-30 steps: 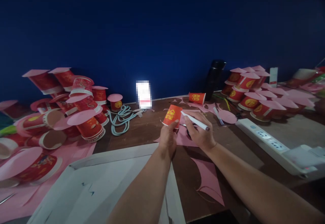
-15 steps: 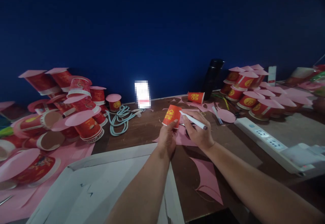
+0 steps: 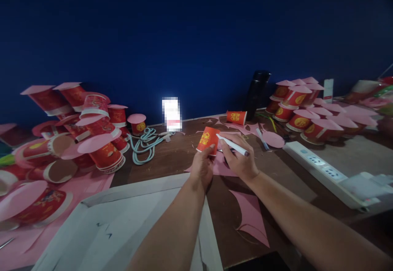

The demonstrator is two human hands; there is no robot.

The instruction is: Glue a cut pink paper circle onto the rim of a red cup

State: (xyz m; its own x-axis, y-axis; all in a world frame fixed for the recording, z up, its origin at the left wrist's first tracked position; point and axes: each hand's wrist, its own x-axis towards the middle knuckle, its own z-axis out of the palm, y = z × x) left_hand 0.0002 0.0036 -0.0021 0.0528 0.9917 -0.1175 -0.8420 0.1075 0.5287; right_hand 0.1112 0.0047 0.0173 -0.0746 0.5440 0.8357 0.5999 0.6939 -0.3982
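Wall, deep blue, fills the upper half of my view. Below it spreads a dark brown table, with a shallow white box lying beneath my left forearm. On the left rises a heap of red cups, many capped with flat pink paper; on the right sits a similar cluster of capped cups, with a white power strip slanting in front of it. A black bottle stands by the wall.

My left hand is closed on an orange-red cup, thumb across its lower front, the other fingers mostly hidden behind. My right hand pinches a white marker between thumb and fingers.

The orange-red cup is near the middle of the view, directly before me and tilted slightly. It looks like paper, so I judge it light, thin-walled and easily dented, perhaps a little slick; a gentle hold low on the side, near the firmer edge, should steady it without crushing. Its side is smooth and bright, printed with yellow characters, and a pale edge shows at the lower end. The marker's tip meets its right side in view; whether they touch, I cannot tell.
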